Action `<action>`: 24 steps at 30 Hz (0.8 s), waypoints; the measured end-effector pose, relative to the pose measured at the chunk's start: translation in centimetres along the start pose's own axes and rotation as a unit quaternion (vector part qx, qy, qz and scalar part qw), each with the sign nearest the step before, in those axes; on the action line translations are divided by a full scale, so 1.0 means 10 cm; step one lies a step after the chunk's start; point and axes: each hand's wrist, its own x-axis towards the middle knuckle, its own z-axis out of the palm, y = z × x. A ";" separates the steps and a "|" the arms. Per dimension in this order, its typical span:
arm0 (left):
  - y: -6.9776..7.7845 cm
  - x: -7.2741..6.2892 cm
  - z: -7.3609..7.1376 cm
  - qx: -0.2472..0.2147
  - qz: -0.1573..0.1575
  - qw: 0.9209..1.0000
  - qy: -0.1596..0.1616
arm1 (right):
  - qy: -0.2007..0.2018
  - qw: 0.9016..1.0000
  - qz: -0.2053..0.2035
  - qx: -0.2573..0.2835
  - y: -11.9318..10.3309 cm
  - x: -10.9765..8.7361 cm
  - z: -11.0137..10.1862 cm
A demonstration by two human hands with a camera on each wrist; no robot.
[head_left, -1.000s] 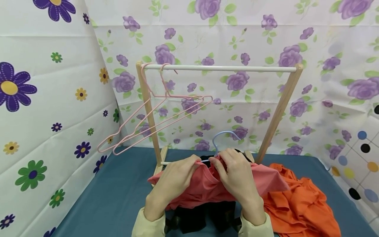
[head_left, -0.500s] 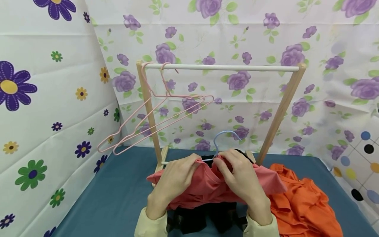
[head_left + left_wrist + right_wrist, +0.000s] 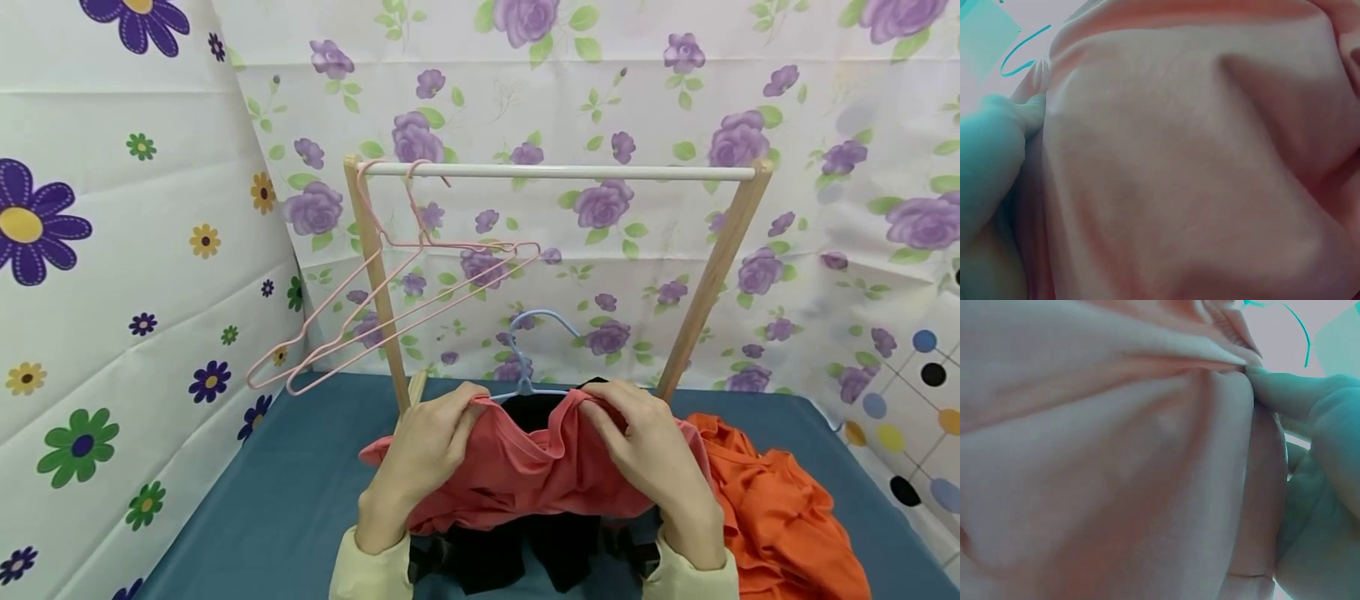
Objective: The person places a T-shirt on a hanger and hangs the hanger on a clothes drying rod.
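Observation:
A coral-pink shirt [image 3: 517, 475] spreads between both hands in the head view, its neckline facing up. My left hand [image 3: 431, 442] pinches the shirt by the left side of the neckline, thumb toward me. On the other side, my right hand [image 3: 648, 437] pinches the neckline's right part. A blue hanger [image 3: 525, 367] rises out of the neck opening, its hook up and curving right; the cloth hides most of its lower body. In the left wrist view the shirt [image 3: 1166, 156] fills most of the picture, and in the right wrist view its cloth [image 3: 1116, 469] bunches at the thumb.
Behind stands a wooden rack with a white rail [image 3: 562, 172]. Two pink hangers [image 3: 412, 308] hang at its left end. A crumpled orange garment [image 3: 780, 508] lies at the right on the blue table cover [image 3: 247, 500]. Black cloth [image 3: 487, 558] shows beneath the shirt.
The right hand has moved right, away from the hanger's neck, and the hands are farther apart. The neckline is spread wider; the blue hook stands higher and a little left.

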 end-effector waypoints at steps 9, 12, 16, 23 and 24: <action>-0.05 -0.03 -0.09 -0.017 -0.017 1.000 -0.001 | 0.020 1.000 -0.007 -0.022 0.08 -0.02 -0.04; -0.08 -0.04 -0.12 -0.016 -0.024 1.000 0.000 | 0.027 0.999 -0.008 -0.035 0.11 -0.03 -0.06; -0.12 -0.05 -0.16 -0.015 -0.036 0.999 -0.001 | 0.029 0.999 -0.006 -0.035 0.14 -0.04 -0.10; -0.16 -0.08 -0.21 -0.013 -0.054 0.998 -0.004 | 0.041 0.998 0.011 -0.036 0.19 -0.07 -0.13; -0.17 -0.09 -0.22 -0.012 -0.060 0.998 -0.005 | 0.042 0.998 0.014 -0.036 0.19 -0.07 -0.14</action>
